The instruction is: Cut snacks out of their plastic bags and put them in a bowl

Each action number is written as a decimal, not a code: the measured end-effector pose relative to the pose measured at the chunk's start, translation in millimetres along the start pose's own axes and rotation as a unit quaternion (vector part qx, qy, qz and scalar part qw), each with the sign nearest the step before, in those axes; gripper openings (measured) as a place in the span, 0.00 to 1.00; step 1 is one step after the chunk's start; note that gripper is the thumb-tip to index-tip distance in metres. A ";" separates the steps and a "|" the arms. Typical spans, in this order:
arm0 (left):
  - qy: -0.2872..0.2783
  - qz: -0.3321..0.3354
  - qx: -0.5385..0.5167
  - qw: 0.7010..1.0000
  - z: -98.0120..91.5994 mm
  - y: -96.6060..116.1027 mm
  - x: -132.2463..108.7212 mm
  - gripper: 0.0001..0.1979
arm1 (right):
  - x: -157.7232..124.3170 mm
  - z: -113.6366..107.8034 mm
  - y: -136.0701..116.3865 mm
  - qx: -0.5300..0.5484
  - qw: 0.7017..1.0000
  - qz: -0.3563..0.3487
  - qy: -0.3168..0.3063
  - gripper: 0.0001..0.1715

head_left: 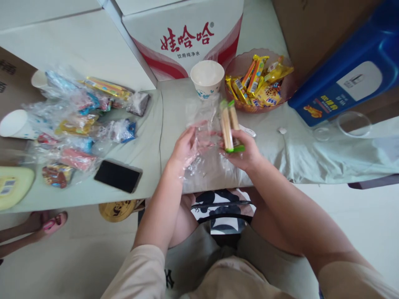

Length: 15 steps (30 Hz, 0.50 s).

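My left hand point(183, 146) is closed on a clear, crinkled plastic bag point(208, 164), which spreads between both hands above the table edge. In my right hand point(249, 150) are slim clear packs of pale sticks point(227, 126) with bright green ends, standing nearly upright. What the sticks are I cannot make out. Just beyond the bag stands a white paper cup point(207, 78) with a blue pattern. Behind my right hand is a pinkish clear bowl point(230, 68) of yellow-wrapped snacks point(257, 81). A small white object point(248, 131) lies partly hidden beside that hand.
Bagged snacks point(77, 124) crowd the table's left side, near a black phone point(118, 176) and another paper cup point(17, 124). A white-and-red carton point(187, 25) stands at the back. On the right are a tall blue container point(346, 79) and a clear plastic cup point(353, 124).
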State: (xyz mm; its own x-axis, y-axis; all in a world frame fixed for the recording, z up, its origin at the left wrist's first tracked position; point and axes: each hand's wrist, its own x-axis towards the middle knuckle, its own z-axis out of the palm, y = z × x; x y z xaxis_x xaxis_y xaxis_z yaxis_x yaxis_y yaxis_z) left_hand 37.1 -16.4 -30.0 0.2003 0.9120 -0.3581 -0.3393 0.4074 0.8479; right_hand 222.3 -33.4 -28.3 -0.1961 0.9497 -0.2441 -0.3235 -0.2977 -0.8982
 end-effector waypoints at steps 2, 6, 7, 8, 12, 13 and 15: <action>-0.035 -0.016 0.007 0.999 0.0 2.3 -2.8 0.26 | 0.1 -4.4 -4.5 0.043 0.999 0.009 0.012 0.22; -0.021 -0.014 -0.019 0.999 3.9 9.2 -6.3 0.24 | -2.6 -6.1 -14.1 0.133 0.991 0.024 0.001 0.26; -0.021 -0.025 -0.033 0.999 5.1 12.1 -7.3 0.24 | -4.2 -4.8 -16.1 0.152 0.988 0.025 -0.016 0.26; -0.024 -0.039 -0.049 0.998 6.1 15.4 -8.5 0.24 | -5.9 -3.3 -17.6 0.171 0.985 0.022 -0.033 0.26; -0.014 -0.071 -0.136 0.988 2.1 26.5 -10.7 0.24 | -12.0 -1.2 -18.2 0.226 0.971 0.011 -0.072 0.32; 0.001 -0.063 -0.157 0.986 -1.4 28.0 -10.1 0.24 | -12.9 -2.3 -17.1 0.231 0.970 0.015 -0.076 0.35; 0.038 -0.023 -0.181 0.982 -10.2 30.1 -8.2 0.24 | -13.9 -6.1 -14.4 0.236 0.968 0.028 -0.085 0.40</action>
State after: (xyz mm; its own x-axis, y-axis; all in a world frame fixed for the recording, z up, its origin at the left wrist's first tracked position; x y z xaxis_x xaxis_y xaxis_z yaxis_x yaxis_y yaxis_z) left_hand 15.9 -11.2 -5.6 0.1580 0.8874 -0.4331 -0.6394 0.4262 0.6399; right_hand 235.3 -41.7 -14.2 -0.3616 0.9132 -0.1881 -0.6872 -0.3974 -0.6081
